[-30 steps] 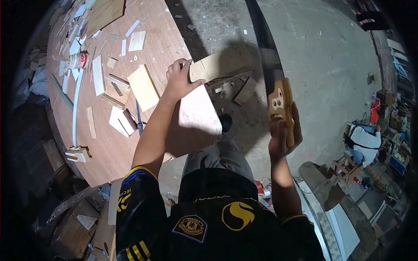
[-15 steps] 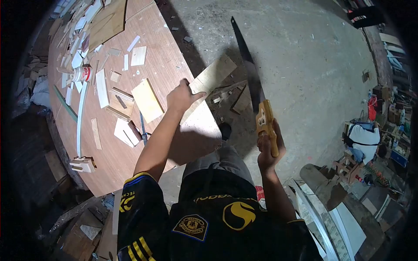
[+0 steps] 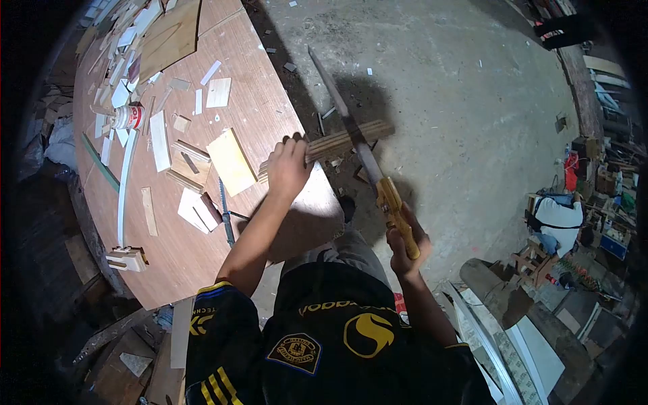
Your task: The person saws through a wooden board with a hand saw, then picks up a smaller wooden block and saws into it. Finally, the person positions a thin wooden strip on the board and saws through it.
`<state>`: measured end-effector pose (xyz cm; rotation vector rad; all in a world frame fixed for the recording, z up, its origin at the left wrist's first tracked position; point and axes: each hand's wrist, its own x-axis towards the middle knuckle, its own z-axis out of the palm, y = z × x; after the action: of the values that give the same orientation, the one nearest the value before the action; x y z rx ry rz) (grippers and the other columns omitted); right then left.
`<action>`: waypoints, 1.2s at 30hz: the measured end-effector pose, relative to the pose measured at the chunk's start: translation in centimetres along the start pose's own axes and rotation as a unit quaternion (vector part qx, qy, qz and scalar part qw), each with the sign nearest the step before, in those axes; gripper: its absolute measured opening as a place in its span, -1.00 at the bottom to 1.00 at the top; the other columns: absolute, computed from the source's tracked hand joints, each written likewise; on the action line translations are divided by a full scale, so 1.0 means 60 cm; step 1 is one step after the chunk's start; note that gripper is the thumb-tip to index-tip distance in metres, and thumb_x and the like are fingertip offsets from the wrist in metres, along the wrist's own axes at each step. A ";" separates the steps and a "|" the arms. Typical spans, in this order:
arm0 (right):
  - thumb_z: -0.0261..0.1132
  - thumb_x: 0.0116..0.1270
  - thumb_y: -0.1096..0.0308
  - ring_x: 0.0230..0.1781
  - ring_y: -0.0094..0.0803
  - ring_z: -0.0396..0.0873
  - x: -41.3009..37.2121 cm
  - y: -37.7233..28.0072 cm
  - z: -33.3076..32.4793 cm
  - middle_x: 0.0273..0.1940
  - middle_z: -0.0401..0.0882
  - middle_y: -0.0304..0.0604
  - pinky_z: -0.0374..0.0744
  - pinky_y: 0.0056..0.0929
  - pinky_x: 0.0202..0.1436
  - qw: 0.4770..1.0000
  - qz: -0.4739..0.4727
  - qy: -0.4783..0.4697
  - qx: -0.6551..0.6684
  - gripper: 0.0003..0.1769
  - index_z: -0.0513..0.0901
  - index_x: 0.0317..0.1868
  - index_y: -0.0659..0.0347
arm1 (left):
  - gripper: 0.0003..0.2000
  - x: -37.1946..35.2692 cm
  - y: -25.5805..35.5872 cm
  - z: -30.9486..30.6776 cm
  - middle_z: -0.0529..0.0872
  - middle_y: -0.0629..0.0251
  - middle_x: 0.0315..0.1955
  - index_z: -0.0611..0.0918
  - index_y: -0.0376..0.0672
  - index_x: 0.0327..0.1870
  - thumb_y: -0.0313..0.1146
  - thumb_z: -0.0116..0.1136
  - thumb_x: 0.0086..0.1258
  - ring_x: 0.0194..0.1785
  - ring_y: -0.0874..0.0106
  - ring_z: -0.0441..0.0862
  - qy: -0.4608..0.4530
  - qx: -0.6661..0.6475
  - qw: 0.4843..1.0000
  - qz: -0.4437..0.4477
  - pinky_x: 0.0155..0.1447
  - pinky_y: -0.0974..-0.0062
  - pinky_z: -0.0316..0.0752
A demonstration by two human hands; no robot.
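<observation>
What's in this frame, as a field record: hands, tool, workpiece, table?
left hand: fingers clamp strip at the table edge
right hand: grips saw by its handle
saw: blade lies across the strip's overhanging end
strip: wooden, one end on the table, the other over the floor
table: round, wooden, strewn with offcuts
can: on the table's far side

I see the left hand (image 3: 289,169) clasping a plank (image 3: 351,138) turned on edge at the table's (image 3: 175,250) right rim. The right hand (image 3: 405,246) grips the saw (image 3: 388,196), whose blade crosses the plank.
</observation>
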<state>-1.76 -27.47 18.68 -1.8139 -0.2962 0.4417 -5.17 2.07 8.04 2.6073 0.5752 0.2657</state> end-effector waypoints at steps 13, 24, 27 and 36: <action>0.26 0.46 0.36 -0.06 -0.32 0.73 -0.024 0.032 0.001 0.07 0.73 0.08 0.66 -0.38 0.04 0.998 0.019 0.033 -0.046 -0.48 0.51 0.38 0.36 | -0.70 -0.068 -0.020 0.058 0.50 0.06 0.20 0.74 -0.19 -0.12 -0.22 0.39 0.19 0.33 0.11 0.38 0.061 0.072 0.994 0.051 0.37 -0.03 0.24; 0.22 0.45 0.45 -0.05 -0.38 0.70 -0.029 0.036 0.007 0.08 0.71 0.07 0.64 -0.43 0.03 0.998 -0.001 0.028 -0.054 -0.49 0.50 0.39 0.38 | -0.72 -0.079 -0.033 0.082 0.47 0.00 0.32 0.73 -0.21 -0.12 -0.26 0.35 0.22 0.54 0.09 0.23 0.001 0.094 0.994 0.057 0.56 -0.20 0.03; 0.22 0.45 0.46 -0.05 -0.40 0.69 -0.034 0.029 0.013 0.05 0.72 0.04 0.63 -0.45 0.03 0.999 0.037 0.034 -0.002 -0.49 0.50 0.39 0.37 | -0.68 -0.080 -0.034 0.078 0.46 -0.06 0.31 0.72 -0.22 -0.08 -0.22 0.34 0.23 0.55 0.05 0.19 -0.025 0.110 0.992 0.063 0.57 -0.23 -0.01; 0.22 0.47 0.43 -0.13 -0.46 0.67 -0.027 0.027 0.010 -0.01 0.72 -0.05 0.63 -0.48 -0.03 0.998 0.021 0.038 -0.044 -0.49 0.51 0.40 0.32 | -0.54 -0.078 -0.012 0.044 0.36 -0.13 0.37 0.74 0.03 0.10 0.01 0.36 0.22 0.60 -0.19 -0.04 -0.085 0.003 0.995 0.050 0.46 -0.59 -0.24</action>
<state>-3.53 -28.10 17.20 -1.9221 -0.2274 0.3929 -8.87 -0.45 4.99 2.6361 0.3867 0.0721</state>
